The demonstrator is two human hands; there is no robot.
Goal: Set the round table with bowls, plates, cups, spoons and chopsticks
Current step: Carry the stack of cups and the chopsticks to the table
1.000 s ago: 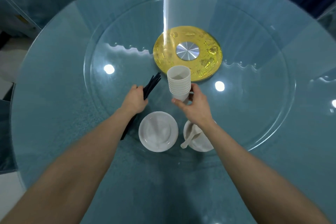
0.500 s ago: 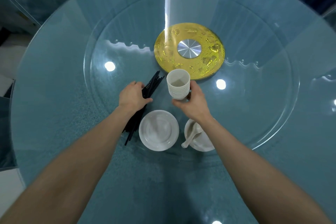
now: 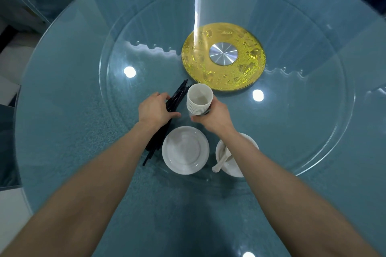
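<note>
Right hand (image 3: 215, 120) grips cup stack (image 3: 198, 101) beside chopsticks (image 3: 178, 95), near rim of gold disc (image 3: 247, 64)

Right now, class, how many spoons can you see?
1. The spoon lies in the bowl beside the plate, handle sticking out over the rim. The right forearm covers part of the bowl, so others may be hidden.

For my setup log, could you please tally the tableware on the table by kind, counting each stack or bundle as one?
Cup stack: 1
Chopstick bundle: 1
Plate: 1
Bowl: 1
Spoon: 1
Total: 5
</note>
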